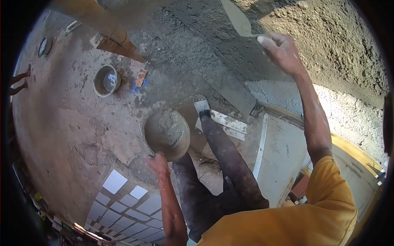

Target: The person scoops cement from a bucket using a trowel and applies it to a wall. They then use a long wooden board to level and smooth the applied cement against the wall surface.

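My left hand [158, 164] is closed on the near rim of a round bucket [185, 141], which sits in front of my left leg. Grey wet mortar [166, 125] lies inside it, heaped toward the far side. Up at the wall, my right hand [281, 51] grips a pointed trowel [237, 18] by its handle, thumb along the top. The trowel's blade points away to the upper left and overlaps the rough, mortar-covered wall [336, 45] in this view. My fingers hide most of the handle.
A second bucket [117, 82] holding water stands on the floor beside an orange brick piece [141, 77]. A wooden post [111, 30] rises at upper left. White tiles [115, 181] lie lower left. A pale board [279, 151] is at my right. Another person's feet [25, 78] show far left.
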The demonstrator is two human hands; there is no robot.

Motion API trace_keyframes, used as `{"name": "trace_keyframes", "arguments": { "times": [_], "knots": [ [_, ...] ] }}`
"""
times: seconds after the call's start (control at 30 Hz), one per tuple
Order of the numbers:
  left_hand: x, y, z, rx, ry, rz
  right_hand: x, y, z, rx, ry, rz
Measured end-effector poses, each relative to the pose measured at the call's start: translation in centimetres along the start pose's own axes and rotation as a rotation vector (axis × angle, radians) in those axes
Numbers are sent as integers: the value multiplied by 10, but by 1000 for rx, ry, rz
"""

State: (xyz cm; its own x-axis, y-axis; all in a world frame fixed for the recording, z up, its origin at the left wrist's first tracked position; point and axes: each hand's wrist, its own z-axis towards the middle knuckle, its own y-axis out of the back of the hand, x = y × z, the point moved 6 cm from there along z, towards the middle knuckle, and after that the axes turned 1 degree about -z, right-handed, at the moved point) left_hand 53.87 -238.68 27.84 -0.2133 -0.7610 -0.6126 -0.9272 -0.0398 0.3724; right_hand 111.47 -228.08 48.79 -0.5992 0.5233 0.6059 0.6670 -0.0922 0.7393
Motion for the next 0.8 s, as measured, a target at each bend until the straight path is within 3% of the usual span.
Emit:
{"name": "trace_keyframes", "arguments": {
  "times": [0.1, 0.17, 0.33, 0.4, 0.47, 0.57, 0.6, 0.7, 0.8],
  "knots": [
    [4, 6, -8, -88, 20, 49, 58, -62, -74, 303, 134, -477],
    [-4, 4, -21, -28, -12, 84, 63, -126, -129, 268, 511, -483],
    [-25, -6, -46, 48, -124, 65, 45, -296, -199, 571, 587, -764],
    [-35, -3, -46, 76, -165, 64, 79, -262, -204, 290, 581, -778],
    [-53, 1, -55, 121, -245, 127, 110, -216, -213, 93, 512, -799],
    [-73, 0, -62, 197, -279, 115, 70, -243, -218, 317, 367, -791],
    [-76, 3, -63, 216, -267, 101, 60, -263, -219, 507, 343, -624],
    [-70, 9, -55, 235, -245, 179, 33, -309, -242, 281, 143, -365],
    [-84, 12, -52, 298, -140, 81, 19, -294, -261, 396, -262, -172]
  ]
}}
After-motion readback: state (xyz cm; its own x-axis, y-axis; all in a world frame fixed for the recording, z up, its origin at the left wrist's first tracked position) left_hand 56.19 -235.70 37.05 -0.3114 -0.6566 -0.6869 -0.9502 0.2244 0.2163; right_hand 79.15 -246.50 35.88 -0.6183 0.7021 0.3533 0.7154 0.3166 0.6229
